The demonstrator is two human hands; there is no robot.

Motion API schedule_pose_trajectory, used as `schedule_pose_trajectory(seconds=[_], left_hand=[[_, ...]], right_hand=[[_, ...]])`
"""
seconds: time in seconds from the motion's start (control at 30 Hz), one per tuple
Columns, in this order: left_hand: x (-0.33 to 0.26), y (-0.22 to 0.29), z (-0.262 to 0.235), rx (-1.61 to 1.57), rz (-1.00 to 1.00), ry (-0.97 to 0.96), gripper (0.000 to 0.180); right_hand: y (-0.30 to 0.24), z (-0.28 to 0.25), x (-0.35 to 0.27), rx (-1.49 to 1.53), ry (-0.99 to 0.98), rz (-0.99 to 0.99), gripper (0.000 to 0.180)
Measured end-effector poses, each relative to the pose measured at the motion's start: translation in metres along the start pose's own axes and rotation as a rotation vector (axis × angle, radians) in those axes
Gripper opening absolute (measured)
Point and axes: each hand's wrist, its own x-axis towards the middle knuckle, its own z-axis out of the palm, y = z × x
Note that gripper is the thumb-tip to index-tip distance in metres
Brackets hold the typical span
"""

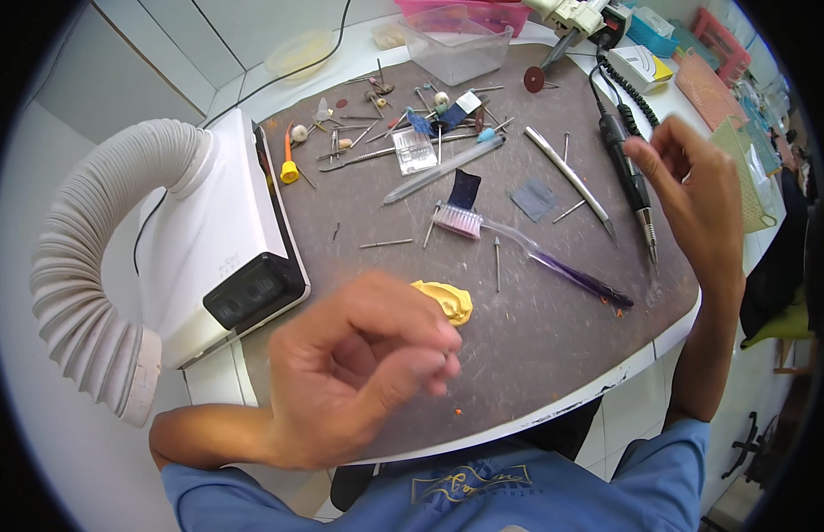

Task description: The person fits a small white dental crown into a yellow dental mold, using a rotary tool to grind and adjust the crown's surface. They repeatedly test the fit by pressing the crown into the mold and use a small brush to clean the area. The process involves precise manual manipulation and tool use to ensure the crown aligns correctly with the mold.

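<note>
My left hand [363, 368] is raised over the near part of the bench mat, thumb and fingertips brought together in a pinch. Anything between them is too small or hidden to make out. Just beyond its fingers lies a yellow dental model [447, 301], partly covered by the hand. At the right, my right hand [691, 182] hangs beside a black corded rotary handpiece [622, 160]. Its fingers are curled, with the thumb tip by the handpiece body; what they hold, if anything, does not show. A purple-handled toothbrush [554, 257] lies between the hands.
Loose burs and polishing points [376, 106] crowd the mat's far side. A pointed white tool [567, 182] lies near the handpiece. A white box unit [217, 239] with a ribbed hose [66, 257] stands left. Clear [456, 49] and pink bins sit at the back.
</note>
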Motion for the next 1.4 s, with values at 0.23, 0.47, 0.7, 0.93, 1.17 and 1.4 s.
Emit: schedule_pose_trajectory(seconds=[0.23, 0.47, 0.7, 0.93, 1.17, 1.4], left_hand=[[-0.020, -0.009, 0.023, -0.417, -0.447, 0.015, 0.014], [-0.022, -0.022, 0.019, -0.431, -0.460, -0.039, 0.012], [-0.020, -0.023, 0.015, -0.501, -0.446, 0.000, 0.011], [-0.018, -0.021, 0.016, -0.439, -0.406, -0.016, 0.014], [-0.019, -0.022, 0.016, -0.447, -0.411, -0.009, 0.014], [-0.019, -0.019, 0.016, -0.462, -0.452, 0.008, 0.013]], right_hand=[[0.043, 0.018, -0.014, -0.227, -0.344, 0.135, 0.059], [0.042, 0.014, -0.040, 0.949, 0.156, 0.290, 0.039], [-0.021, 0.025, -0.102, 1.400, 0.030, -0.095, 0.026], [-0.079, 0.029, -0.135, 1.298, 0.061, -0.174, 0.040], [-0.081, 0.040, -0.138, 1.134, 0.125, -0.338, 0.036], [-0.085, 0.039, -0.141, 1.145, 0.109, -0.245, 0.033]])
